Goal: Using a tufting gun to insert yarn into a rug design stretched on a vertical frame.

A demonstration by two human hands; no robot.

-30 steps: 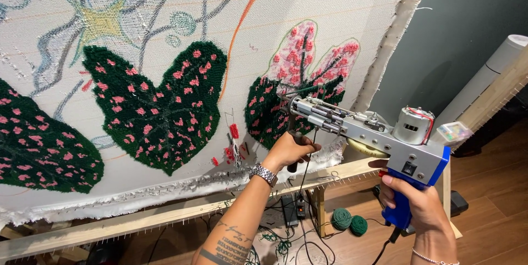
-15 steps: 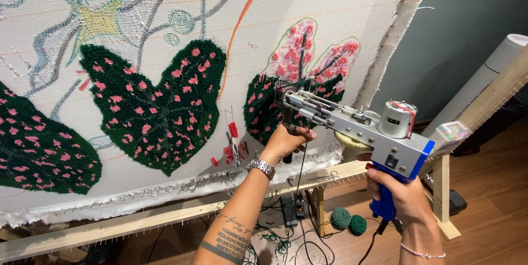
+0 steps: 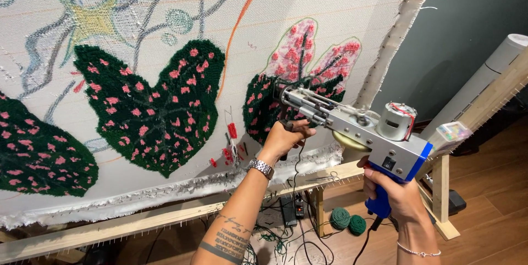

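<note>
The right hand (image 3: 399,196) wraps the blue plastic grip of a tufting gun (image 3: 357,127), its metal body boxy and grey with a small cylindrical motor on top; the left hand (image 3: 286,138) closes around the gun's front handle, just below the needle; above that hand the needle meets the stretched woven cloth (image 3: 330,1), by a plush dark green leaf (image 3: 269,105) flecked pink; below both hands runs a pale wooden frame (image 3: 165,218); under it, two green yarn balls (image 3: 348,221) on the brown wood floor (image 3: 484,215).
</note>
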